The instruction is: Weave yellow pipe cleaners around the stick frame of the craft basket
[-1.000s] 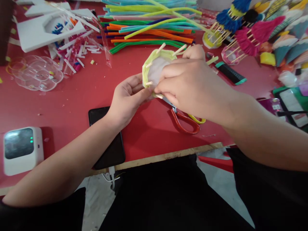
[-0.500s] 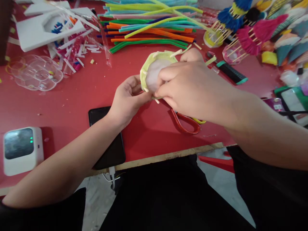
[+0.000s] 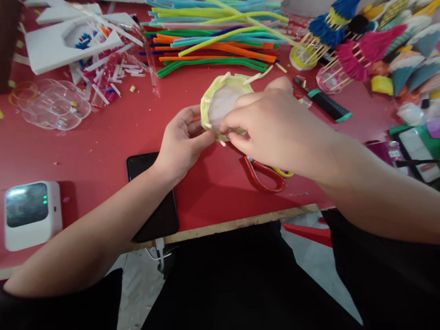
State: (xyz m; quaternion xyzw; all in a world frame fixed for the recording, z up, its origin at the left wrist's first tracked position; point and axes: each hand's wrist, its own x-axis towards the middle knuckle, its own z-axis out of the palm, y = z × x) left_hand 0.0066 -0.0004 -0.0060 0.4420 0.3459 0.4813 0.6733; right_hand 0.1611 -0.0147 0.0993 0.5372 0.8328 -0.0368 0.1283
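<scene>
A round piece with a yellow-green rim and a whitish middle (image 3: 220, 105) is held tilted above the red table, with several short pale sticks poking out around its rim. My left hand (image 3: 184, 142) grips its left lower edge between thumb and fingers. My right hand (image 3: 264, 121) reaches over it from the right, finger and thumb closed together at the lower inside edge; what they pinch is too small to make out. Below my right hand lie red-handled scissors (image 3: 264, 176), partly covered by it.
Colourful pipe cleaners (image 3: 216, 41) lie at the back. A black phone (image 3: 161, 215) is under my left forearm, and a white device (image 3: 32, 215) stands at left. Finished stick-and-yarn crafts (image 3: 360, 57) and a utility knife (image 3: 330, 104) are at right; a clear flower-shaped tray (image 3: 55, 105) sits left.
The fingers of my right hand have shifted slightly along the inside lower rim. My left hand and the round piece stay almost where they were.
</scene>
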